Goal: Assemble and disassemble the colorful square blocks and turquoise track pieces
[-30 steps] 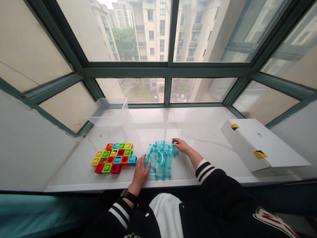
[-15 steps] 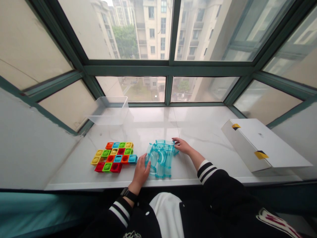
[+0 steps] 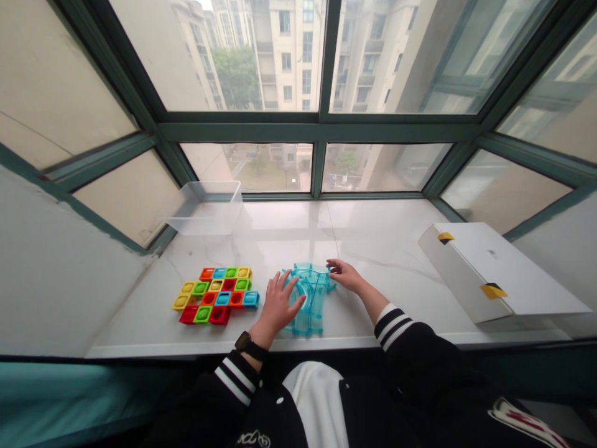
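A translucent blue plastic marble-run track piece (image 3: pixel 308 298) with curved channels lies on the marble sill. My left hand (image 3: pixel 278 306) rests on its left side, fingers spread apart across the curved part. My right hand (image 3: pixel 345 276) meets its upper right corner, with fingertips pinching the edge. To the left of the piece lies a flat group of interlocked square plastic tiles (image 3: pixel 214 296) in red, green, yellow, orange and blue, apart from both hands.
A clear plastic tub (image 3: pixel 205 208) stands at the back left of the white marble sill (image 3: pixel 373 230). A white cardboard box (image 3: pixel 494 277) with yellow tape lies at the right. Dark green window frames (image 3: pixel 317 123) border the sill's back.
My left hand has shifted right and spread its fingers over the track piece. The piece sits slightly further right. My right hand has barely moved.
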Available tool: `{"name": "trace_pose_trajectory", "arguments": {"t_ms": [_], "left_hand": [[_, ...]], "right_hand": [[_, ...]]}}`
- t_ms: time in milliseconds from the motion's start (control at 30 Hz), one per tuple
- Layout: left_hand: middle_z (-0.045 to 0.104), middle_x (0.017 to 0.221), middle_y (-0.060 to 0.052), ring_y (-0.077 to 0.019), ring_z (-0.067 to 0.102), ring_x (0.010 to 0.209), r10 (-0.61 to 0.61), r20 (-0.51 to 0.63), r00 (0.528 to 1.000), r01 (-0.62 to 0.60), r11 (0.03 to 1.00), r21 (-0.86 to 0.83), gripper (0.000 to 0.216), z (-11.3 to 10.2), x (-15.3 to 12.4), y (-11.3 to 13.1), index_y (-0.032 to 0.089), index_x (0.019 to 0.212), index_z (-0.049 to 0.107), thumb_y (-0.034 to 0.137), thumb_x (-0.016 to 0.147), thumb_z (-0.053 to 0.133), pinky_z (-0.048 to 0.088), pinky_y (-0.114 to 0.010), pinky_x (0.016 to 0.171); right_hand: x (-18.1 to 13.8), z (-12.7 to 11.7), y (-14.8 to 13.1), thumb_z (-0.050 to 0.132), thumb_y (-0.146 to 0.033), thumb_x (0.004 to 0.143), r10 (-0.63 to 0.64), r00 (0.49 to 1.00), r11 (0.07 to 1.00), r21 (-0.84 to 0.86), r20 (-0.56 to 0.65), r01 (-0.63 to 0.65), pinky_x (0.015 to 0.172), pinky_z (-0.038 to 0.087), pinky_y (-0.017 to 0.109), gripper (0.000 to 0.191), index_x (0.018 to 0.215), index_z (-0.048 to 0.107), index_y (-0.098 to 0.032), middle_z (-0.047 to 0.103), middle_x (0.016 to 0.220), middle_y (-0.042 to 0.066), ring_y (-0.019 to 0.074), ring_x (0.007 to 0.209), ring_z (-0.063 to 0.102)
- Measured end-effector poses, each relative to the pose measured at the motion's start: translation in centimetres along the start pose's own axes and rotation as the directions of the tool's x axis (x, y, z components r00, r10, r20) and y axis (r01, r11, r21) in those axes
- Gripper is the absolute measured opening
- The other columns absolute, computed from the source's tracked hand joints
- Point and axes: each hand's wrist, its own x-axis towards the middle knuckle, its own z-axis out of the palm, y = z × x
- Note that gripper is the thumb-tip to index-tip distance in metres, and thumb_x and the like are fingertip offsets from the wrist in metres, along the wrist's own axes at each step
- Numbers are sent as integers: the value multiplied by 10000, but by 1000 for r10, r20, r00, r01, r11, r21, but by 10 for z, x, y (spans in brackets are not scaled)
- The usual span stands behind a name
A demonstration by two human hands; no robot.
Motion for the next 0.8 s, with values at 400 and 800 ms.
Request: {"name": "trace_pose_trajectory", "arguments": {"t_ms": [400, 800], "left_hand": [[494, 1623, -125, -399, 447, 1478, -31, 123, 992, 20, 996, 85, 470, 9, 13, 12, 272, 1396, 611, 370, 940, 666, 363, -670, 1211], [560, 1550, -168, -372, 577, 1312, 8, 56, 998, -16, 990, 144, 410, 18, 8, 4, 228, 1335, 624, 328, 938, 650, 434, -618, 1140]], "right_hand": [[-4, 3, -2, 866, -214, 698, 114, 993, 974, 201, -25, -106, 919, 639, 428, 595, 1269, 698, -234, 756, 1239, 107, 200, 939, 731], [-1, 12, 5, 905, -293, 703, 268, 957, 855, 484, -109, -185, 913, 657, 458, 514, 1157, 671, -239, 781, 1103, 88, 220, 880, 757]]}}
